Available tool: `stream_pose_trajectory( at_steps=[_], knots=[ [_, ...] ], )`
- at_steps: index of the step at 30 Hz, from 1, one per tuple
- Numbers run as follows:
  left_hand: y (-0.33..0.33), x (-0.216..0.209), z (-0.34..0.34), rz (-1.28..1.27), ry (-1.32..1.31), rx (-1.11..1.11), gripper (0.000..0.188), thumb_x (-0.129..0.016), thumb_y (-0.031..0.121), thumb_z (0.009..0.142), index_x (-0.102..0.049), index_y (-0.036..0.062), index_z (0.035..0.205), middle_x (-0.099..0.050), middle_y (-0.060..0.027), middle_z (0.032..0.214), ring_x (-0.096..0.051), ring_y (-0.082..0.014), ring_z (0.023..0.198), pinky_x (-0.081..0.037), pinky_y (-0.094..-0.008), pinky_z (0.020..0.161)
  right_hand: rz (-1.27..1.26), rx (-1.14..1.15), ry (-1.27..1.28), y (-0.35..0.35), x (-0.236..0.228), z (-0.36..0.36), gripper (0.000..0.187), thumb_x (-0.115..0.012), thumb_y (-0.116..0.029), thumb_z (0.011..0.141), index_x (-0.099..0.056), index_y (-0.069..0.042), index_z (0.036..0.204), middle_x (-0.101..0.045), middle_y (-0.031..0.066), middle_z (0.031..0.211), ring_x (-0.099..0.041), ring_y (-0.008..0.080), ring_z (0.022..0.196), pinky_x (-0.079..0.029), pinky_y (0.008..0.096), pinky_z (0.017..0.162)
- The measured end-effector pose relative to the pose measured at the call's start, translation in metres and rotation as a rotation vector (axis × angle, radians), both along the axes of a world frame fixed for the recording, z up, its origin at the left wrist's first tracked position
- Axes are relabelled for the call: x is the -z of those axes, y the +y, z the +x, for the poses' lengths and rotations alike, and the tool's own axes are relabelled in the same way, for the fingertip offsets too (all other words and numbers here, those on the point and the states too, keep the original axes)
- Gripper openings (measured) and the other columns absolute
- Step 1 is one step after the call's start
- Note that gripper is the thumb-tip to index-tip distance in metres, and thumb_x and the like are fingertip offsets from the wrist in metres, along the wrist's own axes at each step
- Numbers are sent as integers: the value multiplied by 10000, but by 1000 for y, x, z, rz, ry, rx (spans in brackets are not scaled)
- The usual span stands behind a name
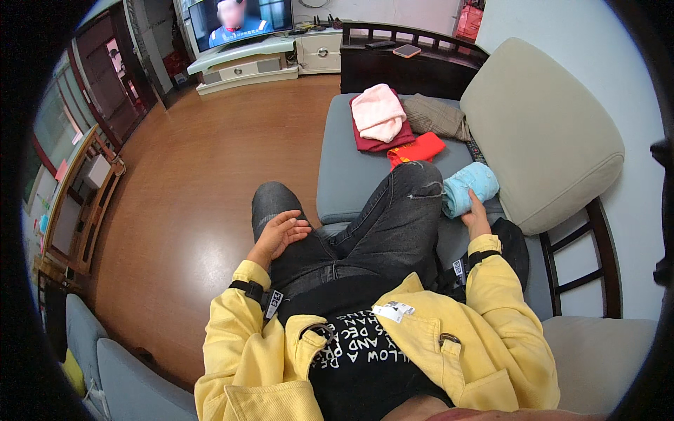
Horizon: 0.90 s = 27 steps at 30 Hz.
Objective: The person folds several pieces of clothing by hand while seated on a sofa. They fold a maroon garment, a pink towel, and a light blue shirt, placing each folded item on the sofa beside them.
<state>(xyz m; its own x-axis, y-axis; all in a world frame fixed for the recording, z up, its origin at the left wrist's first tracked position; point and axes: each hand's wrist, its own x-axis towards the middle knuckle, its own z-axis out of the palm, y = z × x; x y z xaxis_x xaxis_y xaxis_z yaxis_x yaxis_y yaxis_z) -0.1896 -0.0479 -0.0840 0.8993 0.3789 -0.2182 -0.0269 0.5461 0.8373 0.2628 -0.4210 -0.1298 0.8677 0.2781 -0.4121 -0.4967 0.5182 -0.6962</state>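
Note:
My right hand [478,219] grips the near end of a rolled light blue towel [470,189], just beside my bent right knee. The thumb lies along the roll, and the fingers underneath are partly hidden. Over my left thigh, my left hand [283,235] is held palm up with its fingers stretched and nothing in it. Beyond the towel, on the grey-blue sofa seat [340,172], lies a red cloth [419,149] with yellow marks. Farther off, a folded pale pink cloth [379,112] rests on a dark red one [372,144], next to a brown-grey checked garment [437,117].
A beige back cushion [544,133] leans at the right, with a remote control [476,151] by its edge. A phone [407,51] sits on the dark wooden armrest [414,74]. A black item [511,249] lies beside my right wrist. A wooden rack [84,203] stands far left.

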Motion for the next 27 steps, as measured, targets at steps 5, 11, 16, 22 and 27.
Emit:
stream_pose_trajectory(
  at_steps=[5, 11, 16, 22, 27],
  knots=[
    [-1, -2, -1, 11, -11, -16, 363, -514, 100, 969, -428, -23, 1299, -606, -191, 1092, -642, -305, 1010, -549, -380, 874, 130, -34, 57, 21, -6, -11, 605, -665, -279, 896, -409, -76, 1405, -465, 135, 1415, -479, 333, 1253, -366, 493, 1068],
    [-2, -2, -2, 3, -2, -26, 359, -511, 85, 965, -429, -23, 1298, -603, -193, 1086, -643, -306, 1003, -551, -377, 873, -262, -132, -11, 10, -16, -8, 567, -728, -280, 839, -486, -93, 1316, -555, 119, 1264, -536, 305, 1141, -426, 506, 960],
    [0, 2, -2, -12, -18, -24, 360, -506, 80, 966, -425, -21, 1302, -602, -196, 1091, -642, -309, 1008, -550, -379, 877, -419, -61, -114, -13, -24, 21, 535, -752, -199, 792, -518, -87, 1260, -566, 127, 1210, -543, 291, 1095, -425, 488, 908],
    [1, 4, -2, -19, -34, -28, 358, -504, 80, 967, -426, -18, 1302, -602, -196, 1097, -642, -313, 1010, -549, -381, 880, -654, 261, -492, -20, -34, 41, 670, -681, -120, 804, -385, 63, 1377, -424, 207, 1412, -436, 316, 1272, -334, 386, 1053],
    [2, 4, -2, -21, -35, -29, 361, -506, 78, 965, -426, -18, 1303, -602, -195, 1097, -642, -314, 1009, -550, -384, 879, -659, 231, -775, 14, -81, 28, 634, -677, -94, 804, -433, -5, 1382, -418, 195, 1435, -391, 307, 1334, -323, 384, 1086]
  ],
)
